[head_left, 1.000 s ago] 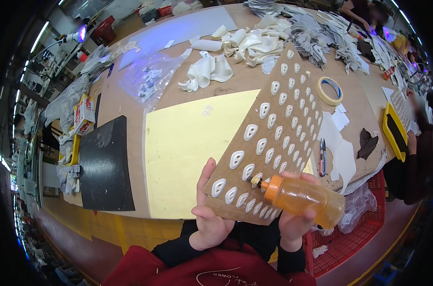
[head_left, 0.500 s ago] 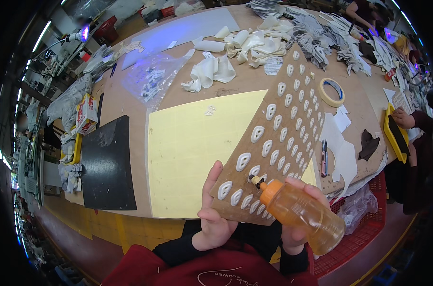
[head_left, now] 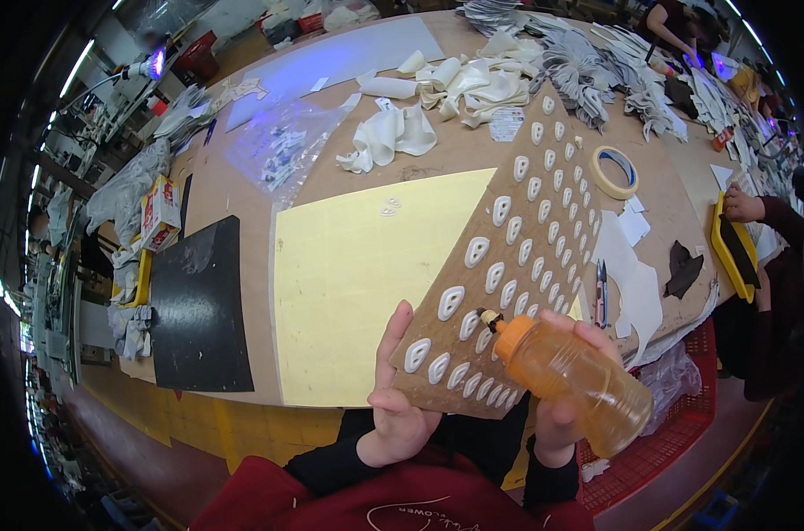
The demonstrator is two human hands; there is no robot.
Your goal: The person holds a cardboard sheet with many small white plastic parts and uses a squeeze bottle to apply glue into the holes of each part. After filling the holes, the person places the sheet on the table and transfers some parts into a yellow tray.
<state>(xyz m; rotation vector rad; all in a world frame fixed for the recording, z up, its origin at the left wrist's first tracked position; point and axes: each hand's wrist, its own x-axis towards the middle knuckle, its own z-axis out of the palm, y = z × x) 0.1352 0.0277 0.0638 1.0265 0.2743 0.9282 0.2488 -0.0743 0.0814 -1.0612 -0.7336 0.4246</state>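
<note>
In the head view, the left hand (head_left: 400,409) props a brown board (head_left: 508,265) studded with white oval pieces by its near corner, fingers flat behind it, thumb in front; the board looks stiff and light, best held at that edge. The right hand (head_left: 561,416) wraps its grip around a squeezable amber glue bottle (head_left: 570,376), seemingly mostly full, nozzle touching the board's lower rows, above the surface (head_left: 242,186).

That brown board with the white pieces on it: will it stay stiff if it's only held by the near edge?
Probably fairly stiff: the brown board spans from the left hand far over the table without visible sag. It looks thin, so likely light. The white pieces stay in rows despite the tilt, so they seem stuck on.
</note>
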